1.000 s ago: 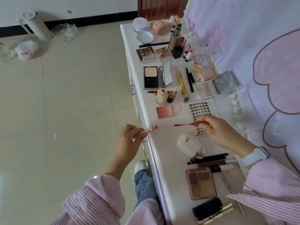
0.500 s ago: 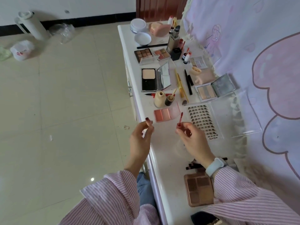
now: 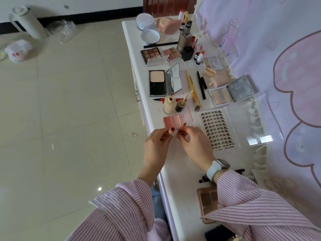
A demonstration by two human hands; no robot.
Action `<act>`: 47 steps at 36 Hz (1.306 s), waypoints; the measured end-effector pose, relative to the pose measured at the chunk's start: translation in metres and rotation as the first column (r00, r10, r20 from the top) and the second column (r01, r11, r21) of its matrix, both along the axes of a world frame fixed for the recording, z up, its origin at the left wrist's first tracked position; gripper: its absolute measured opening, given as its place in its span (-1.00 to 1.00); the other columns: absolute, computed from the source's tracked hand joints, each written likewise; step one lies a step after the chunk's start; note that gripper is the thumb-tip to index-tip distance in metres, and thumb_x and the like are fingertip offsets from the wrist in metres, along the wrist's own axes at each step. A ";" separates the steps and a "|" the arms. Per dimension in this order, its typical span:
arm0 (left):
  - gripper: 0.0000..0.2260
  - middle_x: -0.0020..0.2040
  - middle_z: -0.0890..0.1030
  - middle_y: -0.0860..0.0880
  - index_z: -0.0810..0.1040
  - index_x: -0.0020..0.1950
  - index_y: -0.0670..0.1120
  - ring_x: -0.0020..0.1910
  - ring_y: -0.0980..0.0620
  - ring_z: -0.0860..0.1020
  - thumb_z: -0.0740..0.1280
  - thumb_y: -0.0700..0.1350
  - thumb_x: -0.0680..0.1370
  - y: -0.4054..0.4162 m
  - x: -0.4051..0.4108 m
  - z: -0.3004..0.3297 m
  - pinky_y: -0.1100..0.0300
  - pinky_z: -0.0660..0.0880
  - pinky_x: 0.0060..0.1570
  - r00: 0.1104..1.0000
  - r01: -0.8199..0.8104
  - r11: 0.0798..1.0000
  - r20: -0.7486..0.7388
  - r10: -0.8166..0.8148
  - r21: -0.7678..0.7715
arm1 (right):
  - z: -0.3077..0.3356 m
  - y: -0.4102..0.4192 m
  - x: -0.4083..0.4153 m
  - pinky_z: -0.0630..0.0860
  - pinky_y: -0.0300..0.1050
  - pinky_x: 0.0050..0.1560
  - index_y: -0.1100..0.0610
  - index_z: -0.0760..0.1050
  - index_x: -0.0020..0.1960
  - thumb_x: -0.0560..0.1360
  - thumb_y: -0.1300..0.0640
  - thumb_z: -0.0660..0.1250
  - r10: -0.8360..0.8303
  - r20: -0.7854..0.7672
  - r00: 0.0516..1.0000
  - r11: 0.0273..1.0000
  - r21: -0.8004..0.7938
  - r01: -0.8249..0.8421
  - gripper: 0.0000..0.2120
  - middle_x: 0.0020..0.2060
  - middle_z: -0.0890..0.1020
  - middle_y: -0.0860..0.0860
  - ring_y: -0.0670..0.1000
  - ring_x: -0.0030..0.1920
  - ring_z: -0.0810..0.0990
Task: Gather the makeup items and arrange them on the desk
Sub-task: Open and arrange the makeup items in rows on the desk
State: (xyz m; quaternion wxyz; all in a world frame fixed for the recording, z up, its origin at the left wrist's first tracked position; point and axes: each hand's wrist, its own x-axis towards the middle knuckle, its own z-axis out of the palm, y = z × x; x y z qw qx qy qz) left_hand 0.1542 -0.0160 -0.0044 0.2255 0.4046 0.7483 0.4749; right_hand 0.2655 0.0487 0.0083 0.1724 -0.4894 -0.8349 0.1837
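Both hands meet over the white desk [image 3: 180,173], just in front of an open pink blush palette [image 3: 172,121]. My right hand [image 3: 194,145] pinches a thin red applicator wand [image 3: 182,127], tip pointing up. My left hand [image 3: 156,146] pinches a small pinkish tube that its fingers mostly hide. The fingertips of the two hands almost touch. Beyond them lie a black powder compact [image 3: 157,82], a beige bottle [image 3: 168,105], brushes and pencils, and several palettes. A false-lash tray [image 3: 217,129] lies right of my right hand.
A clear lid [image 3: 251,122] lies beside the lash tray. A brown eyeshadow palette [image 3: 206,202] and dark pencils sit under my right sleeve. A pink patterned curtain [image 3: 278,49] borders the desk's right side. Tiled floor with a white flask [image 3: 26,21] and bags is on the left.
My hands have come together from wide apart. The right hand swung the wand from level to upright and moved left; the left hand moved right over the desk edge.
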 end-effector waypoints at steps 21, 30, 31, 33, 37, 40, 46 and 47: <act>-0.91 -0.13 0.59 -0.03 0.64 -0.05 -0.11 -0.13 0.00 0.48 0.42 -0.18 0.46 0.000 0.003 -0.017 0.28 0.36 -0.19 0.987 -0.017 0.997 -0.163 0.004 -0.078 | -0.009 -0.001 -0.002 0.35 -0.23 -0.29 0.14 0.56 0.01 0.46 0.05 0.38 -0.053 -0.009 0.999 0.998 -0.018 0.053 -0.80 -0.20 0.64 0.02 0.03 -0.11 0.56; -0.86 -0.07 0.56 -0.09 0.61 0.01 -0.17 -0.07 -0.08 0.52 0.41 -0.23 0.46 -0.003 0.003 -0.011 0.05 0.49 -0.05 0.991 -0.016 0.998 -0.135 0.007 -0.066 | -0.010 -0.001 0.001 0.44 -0.16 -0.24 0.11 0.55 0.04 0.46 0.04 0.38 -0.059 -0.016 0.998 0.996 -0.066 0.058 -0.79 -0.16 0.66 -0.02 0.01 -0.08 0.54; -0.84 -0.06 0.56 -0.09 0.60 0.02 -0.18 -0.06 -0.09 0.52 0.41 -0.24 0.45 -0.004 0.003 -0.011 0.05 0.49 -0.04 0.991 -0.015 0.997 -0.132 0.005 -0.073 | -0.009 -0.001 0.001 0.44 -0.15 -0.22 0.11 0.55 0.06 0.46 0.05 0.37 -0.059 -0.011 0.998 0.995 -0.082 0.058 -0.78 -0.15 0.66 -0.03 0.01 -0.07 0.53; -0.81 -0.04 0.56 -0.12 0.59 0.04 -0.20 -0.04 -0.11 0.52 0.41 -0.28 0.44 -0.007 0.004 -0.011 0.07 0.48 -0.04 0.989 -0.006 0.997 -0.144 -0.006 -0.079 | -0.008 -0.002 0.003 0.44 -0.15 -0.17 0.10 0.54 0.10 0.46 0.07 0.37 -0.054 -0.011 0.998 0.992 -0.112 0.053 -0.76 -0.15 0.65 -0.03 0.00 -0.04 0.51; -0.75 0.00 0.56 -0.16 0.56 0.07 -0.25 0.01 -0.15 0.49 0.42 -0.29 0.40 -0.017 0.006 -0.016 0.00 0.51 -0.02 0.979 -0.007 0.996 -0.201 -0.011 -0.088 | 0.000 -0.009 0.014 0.37 -0.20 -0.20 0.15 0.54 0.10 0.45 0.16 0.38 -0.030 -0.032 0.999 0.994 -0.106 0.026 -0.77 -0.18 0.63 -0.02 -0.03 -0.11 0.47; -0.70 0.07 0.56 -0.14 0.54 0.10 -0.21 0.09 -0.03 0.39 0.29 -0.06 0.45 -0.029 0.008 -0.022 -0.02 0.49 0.05 0.967 -0.011 0.993 -0.255 -0.020 -0.119 | 0.007 -0.016 0.031 0.53 -0.09 -0.18 0.21 0.56 0.02 0.45 0.22 0.35 0.003 -0.100 0.995 0.999 -0.039 -0.007 -0.84 -0.18 0.64 0.03 -0.01 -0.16 0.52; -0.52 0.35 0.43 -0.14 0.45 0.28 -0.14 0.33 -0.20 0.39 0.14 0.11 0.49 -0.051 0.017 -0.024 -0.05 0.41 0.15 0.913 0.087 0.938 -0.349 -0.210 -0.337 | 0.016 -0.030 0.072 0.47 0.02 -0.04 0.14 0.52 0.09 0.42 -0.10 0.16 0.062 0.132 0.989 0.998 0.000 -0.062 -0.60 -0.04 0.59 0.02 0.08 -0.01 0.51; -0.51 0.39 0.40 -0.14 0.43 0.31 -0.14 0.35 -0.20 0.37 0.13 0.12 0.49 -0.053 0.018 -0.023 -0.07 0.40 0.18 0.912 0.095 0.929 -0.342 -0.225 -0.359 | 0.015 -0.033 0.078 0.46 0.03 -0.07 0.11 0.50 0.12 0.39 -0.15 0.16 0.063 0.225 0.972 0.998 0.014 -0.068 -0.55 -0.02 0.58 0.01 0.08 0.02 0.47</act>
